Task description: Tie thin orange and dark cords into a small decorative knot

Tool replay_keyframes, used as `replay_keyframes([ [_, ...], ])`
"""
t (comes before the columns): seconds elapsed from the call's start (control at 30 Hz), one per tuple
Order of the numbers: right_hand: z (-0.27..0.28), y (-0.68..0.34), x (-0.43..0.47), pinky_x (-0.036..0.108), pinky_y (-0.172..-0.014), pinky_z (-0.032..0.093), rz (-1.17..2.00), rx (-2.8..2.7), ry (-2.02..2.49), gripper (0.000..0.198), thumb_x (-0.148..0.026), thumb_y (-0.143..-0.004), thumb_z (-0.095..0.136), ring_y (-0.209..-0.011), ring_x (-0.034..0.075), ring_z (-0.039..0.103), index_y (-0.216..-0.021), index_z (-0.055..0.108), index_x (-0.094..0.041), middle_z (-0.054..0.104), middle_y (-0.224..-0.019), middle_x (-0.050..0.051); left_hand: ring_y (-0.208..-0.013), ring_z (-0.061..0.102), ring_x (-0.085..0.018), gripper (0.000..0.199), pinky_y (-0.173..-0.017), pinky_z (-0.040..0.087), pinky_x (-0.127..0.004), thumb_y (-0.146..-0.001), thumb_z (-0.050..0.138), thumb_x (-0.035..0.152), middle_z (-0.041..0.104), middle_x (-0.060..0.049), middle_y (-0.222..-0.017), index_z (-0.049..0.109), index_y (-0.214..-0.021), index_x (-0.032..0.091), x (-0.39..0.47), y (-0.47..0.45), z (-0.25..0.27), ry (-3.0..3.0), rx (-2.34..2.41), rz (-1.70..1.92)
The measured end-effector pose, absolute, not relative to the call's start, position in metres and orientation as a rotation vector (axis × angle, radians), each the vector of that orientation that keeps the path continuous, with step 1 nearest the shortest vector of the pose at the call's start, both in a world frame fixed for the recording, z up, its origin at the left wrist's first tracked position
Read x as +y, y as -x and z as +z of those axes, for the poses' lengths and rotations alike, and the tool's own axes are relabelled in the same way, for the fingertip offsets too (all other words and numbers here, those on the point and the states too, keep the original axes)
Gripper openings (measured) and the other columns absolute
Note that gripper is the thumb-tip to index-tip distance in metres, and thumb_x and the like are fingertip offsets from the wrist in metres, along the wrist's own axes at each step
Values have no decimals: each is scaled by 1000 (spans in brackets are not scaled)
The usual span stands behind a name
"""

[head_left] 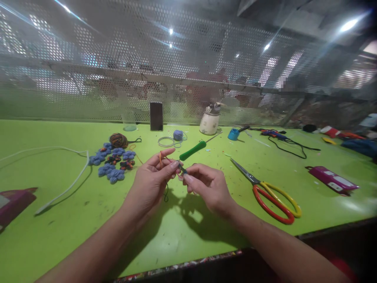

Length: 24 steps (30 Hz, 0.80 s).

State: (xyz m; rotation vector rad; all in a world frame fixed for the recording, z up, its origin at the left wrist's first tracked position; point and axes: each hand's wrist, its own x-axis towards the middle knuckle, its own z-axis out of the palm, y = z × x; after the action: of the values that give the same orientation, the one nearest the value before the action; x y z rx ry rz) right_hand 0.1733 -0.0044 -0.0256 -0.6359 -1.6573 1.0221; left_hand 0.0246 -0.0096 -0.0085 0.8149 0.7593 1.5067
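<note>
Between my hands is a small piece of dark and pinkish yarn work [182,169], partly hidden by the fingers. My left hand [153,173] pinches its left side between thumb and fingers, with an orange strand looped over the index finger. Thumb and fingertips of my right hand [207,184] close on its right side. Just beyond the fingertips is a crochet hook with a green handle [193,151], its metal shaft pointing away to the right. Whether a finger touches the handle I cannot tell. A strand leads left toward a variegated yarn ball [118,140].
Blue and multicoloured crocheted flowers [113,165] lie left. Scissors [262,188] with red and yellow handles lie right. Behind stand a phone [156,116], a white bottle [209,121] and a blue yarn ball [178,135]. A white cable [75,179] and purple boxes [332,180] lie at the sides.
</note>
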Motion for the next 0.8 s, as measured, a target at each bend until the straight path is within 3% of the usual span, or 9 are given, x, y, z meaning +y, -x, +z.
replay_keyframes([
  [0.27, -27, -179, 3, 23, -48, 46, 928, -1528, 670, 9, -17, -82, 59, -55, 10, 55, -78, 66, -13, 62, -65, 2, -61, 61, -10, 41, -64, 46, -22, -68, 78, 14, 64, 3, -66, 66, -107, 14, -8, -23, -15, -942, 794, 1486],
  [0.4, -18, -183, 2, 27, -52, 46, 462, -1585, 657, 11, -13, -83, 58, -60, 13, 55, -75, 64, -16, 59, -68, 2, -63, 62, -12, 41, -66, 45, -25, -72, 77, 19, 65, 2, -68, 65, -111, 15, -8, -21, -17, -1055, 881, 1461],
  [0.53, -10, -186, -2, 35, -62, 49, -40, -1650, 511, 17, -2, -78, 60, -72, 19, 58, -84, 64, -18, 62, -76, 5, -61, 63, -12, 41, -67, 44, -25, -73, 75, 19, 65, 3, -65, 63, -112, 15, -6, -21, -15, -1122, 958, 1447],
  [0.7, -11, -191, 5, 52, -88, 46, -327, -2050, 671, 19, -9, -82, 58, -104, 30, 56, -100, 65, -15, 66, -105, 15, -57, 63, -12, 37, -65, 46, -26, -71, 75, 15, 65, 4, -62, 66, -107, 15, -6, -22, -11, -1160, 990, 1452],
  [0.8, -17, -194, 13, 45, -81, 47, -327, -2318, 781, 25, -9, -87, 52, -90, 26, 59, -110, 62, -9, 67, -95, 15, -57, 64, -13, 40, -66, 46, -25, -71, 75, 14, 66, 3, -64, 65, -110, 15, -5, -21, -12, -1201, 1038, 1412],
])
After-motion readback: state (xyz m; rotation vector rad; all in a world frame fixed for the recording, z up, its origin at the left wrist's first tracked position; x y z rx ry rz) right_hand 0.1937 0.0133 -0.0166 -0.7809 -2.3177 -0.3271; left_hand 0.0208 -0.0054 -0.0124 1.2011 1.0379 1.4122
